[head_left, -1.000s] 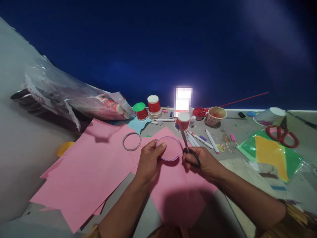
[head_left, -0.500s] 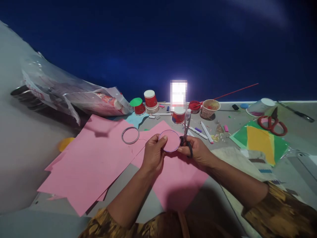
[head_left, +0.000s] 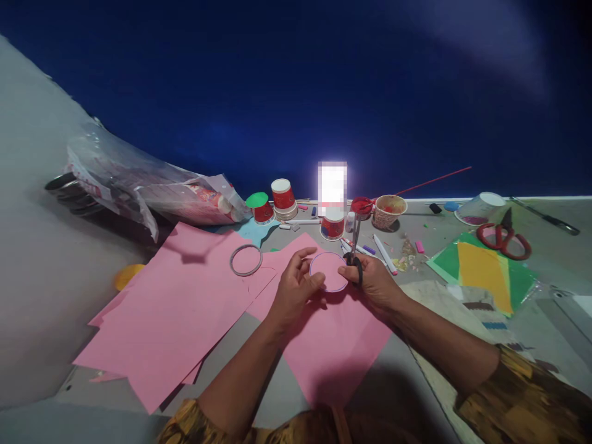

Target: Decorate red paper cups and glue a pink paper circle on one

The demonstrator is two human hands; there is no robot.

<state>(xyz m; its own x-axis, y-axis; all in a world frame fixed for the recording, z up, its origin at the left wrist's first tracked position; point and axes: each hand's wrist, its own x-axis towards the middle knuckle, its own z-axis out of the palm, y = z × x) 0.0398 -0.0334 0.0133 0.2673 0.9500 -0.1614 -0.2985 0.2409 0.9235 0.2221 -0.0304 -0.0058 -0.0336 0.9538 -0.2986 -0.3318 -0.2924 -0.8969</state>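
Note:
A pink paper circle (head_left: 329, 272) with a purple outline is held up over the pink sheets. My right hand (head_left: 375, 280) pinches its right edge with the thumb and also holds black-handled scissors (head_left: 355, 256), blades pointing up. At the circle's left edge is my left hand (head_left: 298, 287), its fingers spread and partly behind the paper, the thumb near the rim. Pink sheets (head_left: 166, 314) lie to the left, and another pink sheet (head_left: 337, 351) lies beneath my hands. A grey ring (head_left: 246, 260) rests on the left sheets.
Red paper cups (head_left: 283, 196), markers (head_left: 385, 254) and a woven-look cup (head_left: 388, 216) stand or lie toward the wall. On the right are red-handled scissors (head_left: 504, 239), green and yellow paper (head_left: 485, 271) and a cloth (head_left: 435, 320). A plastic bag (head_left: 185, 194) sits at the left.
The circle has shifted slightly right. My left fingers have loosened and spread, while my right thumb now lies on the circle's right edge. The camera view has tilted slightly up.

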